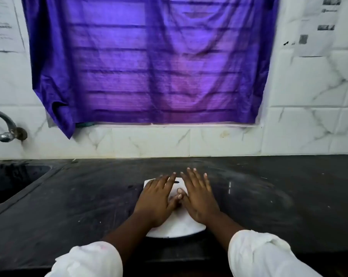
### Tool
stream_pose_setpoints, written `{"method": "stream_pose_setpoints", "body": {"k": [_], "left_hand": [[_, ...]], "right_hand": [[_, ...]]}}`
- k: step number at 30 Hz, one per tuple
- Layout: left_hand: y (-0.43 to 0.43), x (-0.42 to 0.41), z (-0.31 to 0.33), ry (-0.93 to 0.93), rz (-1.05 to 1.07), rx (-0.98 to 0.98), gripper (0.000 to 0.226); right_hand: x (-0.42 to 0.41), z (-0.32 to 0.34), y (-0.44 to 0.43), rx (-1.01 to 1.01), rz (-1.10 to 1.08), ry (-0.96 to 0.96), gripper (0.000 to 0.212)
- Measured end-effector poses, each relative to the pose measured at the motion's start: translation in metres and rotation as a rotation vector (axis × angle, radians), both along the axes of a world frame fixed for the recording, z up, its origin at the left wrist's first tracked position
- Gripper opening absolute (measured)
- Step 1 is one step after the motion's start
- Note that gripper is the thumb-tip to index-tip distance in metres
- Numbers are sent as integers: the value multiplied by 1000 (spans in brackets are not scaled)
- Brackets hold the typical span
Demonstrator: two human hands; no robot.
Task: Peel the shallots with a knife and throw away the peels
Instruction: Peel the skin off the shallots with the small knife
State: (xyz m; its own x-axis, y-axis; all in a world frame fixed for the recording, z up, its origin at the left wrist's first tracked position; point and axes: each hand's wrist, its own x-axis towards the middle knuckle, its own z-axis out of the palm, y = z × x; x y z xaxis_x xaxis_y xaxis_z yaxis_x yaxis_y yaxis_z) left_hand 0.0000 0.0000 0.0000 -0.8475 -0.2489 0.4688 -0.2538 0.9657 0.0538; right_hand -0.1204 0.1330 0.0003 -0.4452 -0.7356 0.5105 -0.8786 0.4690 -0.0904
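- The left hand [156, 200] and the right hand [199, 196] lie flat, fingers spread and gripping nothing, on a white cutting board [177, 229] at the near edge of the dark surface [269, 196].
- The thumbs touch.
- The sink [13, 182] sits at the left edge.
- Shallots and knife: cannot tell where.

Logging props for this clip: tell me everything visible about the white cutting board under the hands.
The white cutting board looks like smooth plastic, with rounded corners and a dark slot, apparently a handle hole, near its far edge. It lies flat on the black countertop, close to the front edge, right of the sink. Both hands rest palm-down on it, left hand and right hand, thumbs meeting in the middle, so much of its surface is hidden. No shallots, knife or peels show on the visible parts.
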Motion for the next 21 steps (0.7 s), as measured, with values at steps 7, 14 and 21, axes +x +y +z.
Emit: {"method": "stream_pose_setpoints", "body": {"k": [7,14,21], "left_hand": [[-13,-6,-17,-62,47,142,70],[-21,-21,-17,146,-112,433,31],[-26,-50,-8,617,-216,975,11]], "right_hand": [[-23,-15,-4,-168,-16,-41,43],[-23,-15,-22,-318,108,-203,30],[-31,8,-47,-653,489,-1046,26]]}}
